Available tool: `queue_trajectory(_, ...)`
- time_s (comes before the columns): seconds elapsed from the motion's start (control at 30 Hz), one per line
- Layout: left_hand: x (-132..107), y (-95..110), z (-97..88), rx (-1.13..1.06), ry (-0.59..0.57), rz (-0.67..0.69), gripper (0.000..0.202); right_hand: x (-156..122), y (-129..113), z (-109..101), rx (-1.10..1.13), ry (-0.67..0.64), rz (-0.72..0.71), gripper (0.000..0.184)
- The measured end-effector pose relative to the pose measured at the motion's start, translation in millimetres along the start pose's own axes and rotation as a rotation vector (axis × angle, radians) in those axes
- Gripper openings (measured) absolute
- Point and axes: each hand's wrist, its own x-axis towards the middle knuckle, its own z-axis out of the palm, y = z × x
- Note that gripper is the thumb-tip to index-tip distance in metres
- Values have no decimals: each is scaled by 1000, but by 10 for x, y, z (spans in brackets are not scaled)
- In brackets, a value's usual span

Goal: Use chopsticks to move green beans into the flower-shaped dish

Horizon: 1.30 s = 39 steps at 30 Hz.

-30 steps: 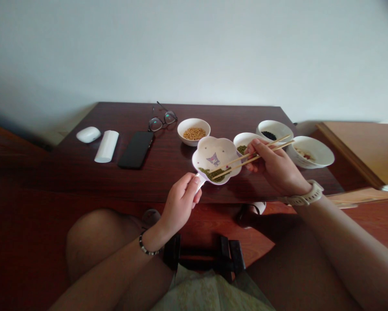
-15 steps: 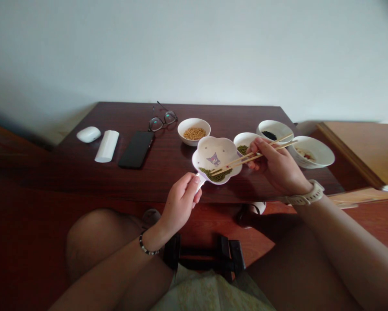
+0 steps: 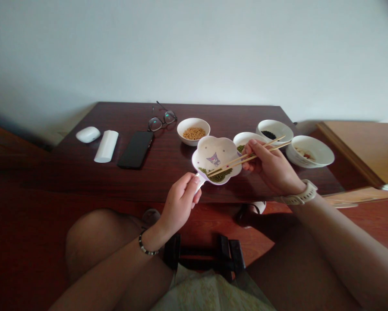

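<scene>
The left hand's fingers (image 3: 189, 183) wrap closed around the short handle of a white flower-shaped dish (image 3: 203, 149), seemingly to steady it above the dark reddish-brown wooden surface (image 3: 161, 181), while the right hand's fingers (image 3: 257, 151) pinch slim pale wooden chopsticks (image 3: 232, 163), tips reaching small green mung beans (image 3: 218, 175) inside.

We're on glossy white flower dish (image 3: 217, 147), smooth sheen catching light. Pale bamboo chopsticks (image 3: 232, 162), matt, dry-looking finish. Beneath, dark wood tabletop (image 3: 83, 172), varnished, polished shine. We've got glazed ceramic bowl (image 3: 181, 128), smooth and bright; white plastic mouse (image 3: 88, 134), sleek; glass-faced phone (image 3: 135, 149), gleaming black; rubbery watch strap (image 3: 299, 199), matt white.
</scene>
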Motion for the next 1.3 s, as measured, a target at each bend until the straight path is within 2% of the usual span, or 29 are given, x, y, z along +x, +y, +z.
queue_trajectory(0.2,-4,-5,1,-8,-2,4,35,5,-44,-46,-2,31,-8,34)
queue_trajectory(0.33,2,-14,-2,-16,-6,4,35,13,-60,-73,20,-2,4,32)
queue_trajectory(0.5,4,-6,-10,-13,-21,1,36,-2,12,22,96,-5,9,30)
queue_trajectory(0.67,-1,-5,-15,4,-19,3,37,-27,20,89,51,-24,35,32)
queue_trajectory(0.87,0,8,-12,1,-16,0,37,7,-162,-141,-133,-28,-8,37)
queue_trajectory(1.0,3,9,-12,8,-16,7,38,37,-221,-268,-46,63,-42,32)
queue_trajectory(1.1,3,8,-10,10,-19,8,37,16,-188,-199,-36,63,-94,30)
queue_trajectory(1.2,3,9,-7,6,-15,5,36,-39,-115,-24,-98,20,-119,32)
queue_trajectory(1.3,4,7,-9,2,-20,-3,36,-81,-61,99,-136,-14,-73,32)
